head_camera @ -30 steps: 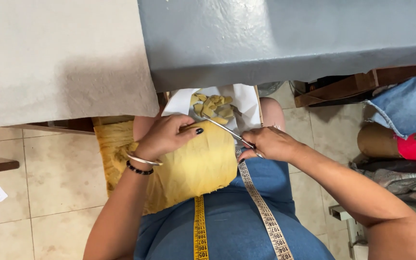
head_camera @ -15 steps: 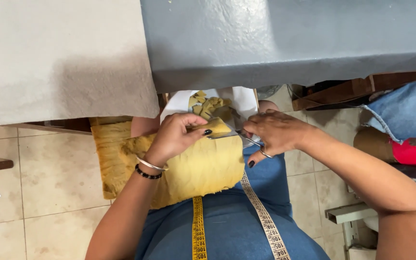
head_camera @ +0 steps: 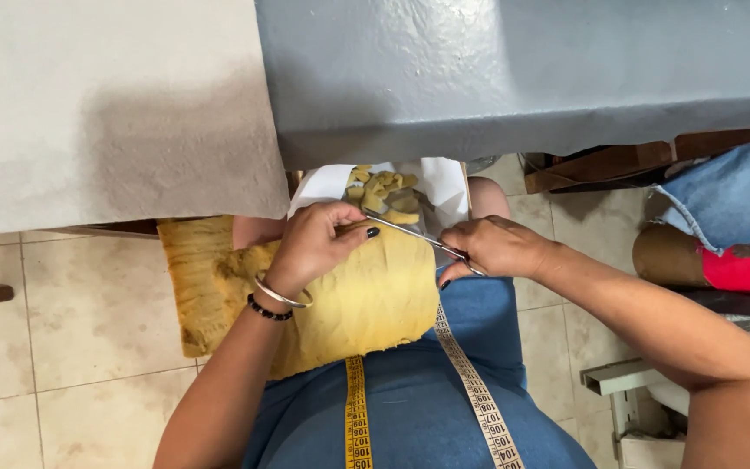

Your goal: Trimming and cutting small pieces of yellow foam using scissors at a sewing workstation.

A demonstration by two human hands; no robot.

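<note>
A piece of yellow fabric [head_camera: 366, 300] lies over my lap. My left hand [head_camera: 314, 247] pinches its upper edge, with bangles on the wrist. My right hand [head_camera: 492, 247] grips a pair of metal scissors [head_camera: 414, 234] whose blades point left along that edge. Just beyond the blades, a white sheet [head_camera: 444, 182] holds several small yellow fabric scraps [head_camera: 384, 191]. A yellow measuring tape [head_camera: 356, 412] hangs down over my blue garment.
A grey table top [head_camera: 523, 69] and a pale beige one [head_camera: 106, 104] fill the upper view. Tiled floor [head_camera: 71, 295] is on the left. At right are denim cloth [head_camera: 735, 195], a red item [head_camera: 740, 269] and a white frame [head_camera: 627, 382].
The yellow fabric was pulled up and bunched under my left hand. My right hand with the scissors shifted from the lap toward the fabric's upper edge.
</note>
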